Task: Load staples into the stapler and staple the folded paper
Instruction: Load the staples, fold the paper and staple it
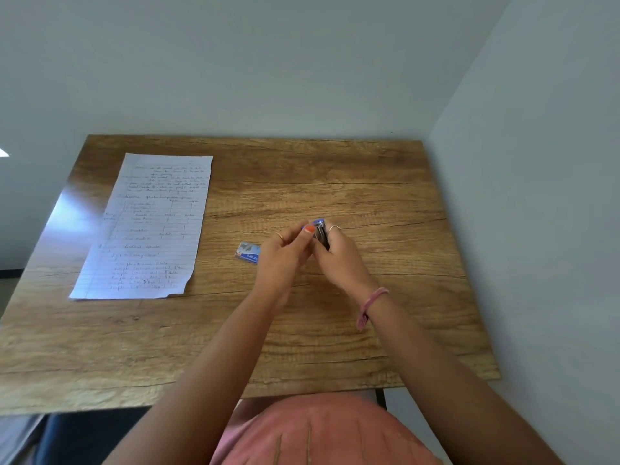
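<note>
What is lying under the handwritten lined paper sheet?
Only the wooden table shows around the handwritten lined paper sheet, which lies flat on it; anything beneath the sheet is covered.

table (369, 182): grained wood, slight sheen | paper (151, 229): matt, lined | stapler (320, 231): shiny metal, blue plastic

The wooden table (352, 313) stands in a corner, its far edge against the back wall (268, 62) and its right edge along the side wall (553, 196). On the table, the staple box (248, 252) lies near the middle. The paper (147, 226) lies flat well to the left of the box, reaching farther back and farther forward than it. The left hand (285, 255) is just right of the box, and the right hand (339, 255) is right of that. Between the two hands, above the table and right of the box, sits the stapler (320, 231).
</note>
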`<state>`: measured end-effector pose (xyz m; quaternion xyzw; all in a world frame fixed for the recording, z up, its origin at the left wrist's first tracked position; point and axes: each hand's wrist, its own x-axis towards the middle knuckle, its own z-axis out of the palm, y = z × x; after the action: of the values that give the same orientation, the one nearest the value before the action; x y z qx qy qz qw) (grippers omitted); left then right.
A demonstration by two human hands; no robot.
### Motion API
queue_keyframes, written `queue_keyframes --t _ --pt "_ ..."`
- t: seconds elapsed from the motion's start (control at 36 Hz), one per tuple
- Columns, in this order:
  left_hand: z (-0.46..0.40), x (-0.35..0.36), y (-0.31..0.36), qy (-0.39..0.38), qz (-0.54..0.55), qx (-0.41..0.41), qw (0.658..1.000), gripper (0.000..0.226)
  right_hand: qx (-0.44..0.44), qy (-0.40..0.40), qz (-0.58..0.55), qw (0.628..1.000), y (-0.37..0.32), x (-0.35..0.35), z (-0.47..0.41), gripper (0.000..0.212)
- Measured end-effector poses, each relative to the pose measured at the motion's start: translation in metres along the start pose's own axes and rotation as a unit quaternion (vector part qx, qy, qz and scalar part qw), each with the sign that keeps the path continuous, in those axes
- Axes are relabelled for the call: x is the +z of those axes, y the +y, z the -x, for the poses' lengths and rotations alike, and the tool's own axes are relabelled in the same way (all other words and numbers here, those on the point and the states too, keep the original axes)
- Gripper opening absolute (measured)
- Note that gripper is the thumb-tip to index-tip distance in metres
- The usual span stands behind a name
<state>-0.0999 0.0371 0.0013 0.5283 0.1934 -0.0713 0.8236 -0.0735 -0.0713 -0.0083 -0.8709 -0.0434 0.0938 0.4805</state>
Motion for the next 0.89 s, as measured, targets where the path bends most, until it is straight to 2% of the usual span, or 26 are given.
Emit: queue_keyframes --t 0.25,0.42,0.61,0.81,0.89 --pt "0.004 0.001 -0.004 0.004 0.048 -0.013 0.999 0.025 -0.039 0.016 0.076 0.996 -0.002 -0.001 0.005 0.037" --pt "0.006 -0.001 -0.004 0.005 0.073 -0.014 0.997 0.018 -0.076 0.028 0.089 0.993 -0.004 0.001 0.007 0.01" --pt "0.006 -0.01 0.0 0.004 0.069 -0.015 0.997 0.017 -0.076 0.014 0.09 0.993 -0.007 0.007 0.004 0.007" --pt "0.01 -0.028 0.009 0.003 0.066 -0.026 0.997 0.018 -0.044 -0.011 0.017 0.999 -0.008 0.019 0.003 0.011" --pt "0.011 -0.037 0.013 0.02 0.07 -0.03 0.997 0.019 -0.028 -0.018 -0.018 0.999 -0.009 0.025 0.002 0.019"
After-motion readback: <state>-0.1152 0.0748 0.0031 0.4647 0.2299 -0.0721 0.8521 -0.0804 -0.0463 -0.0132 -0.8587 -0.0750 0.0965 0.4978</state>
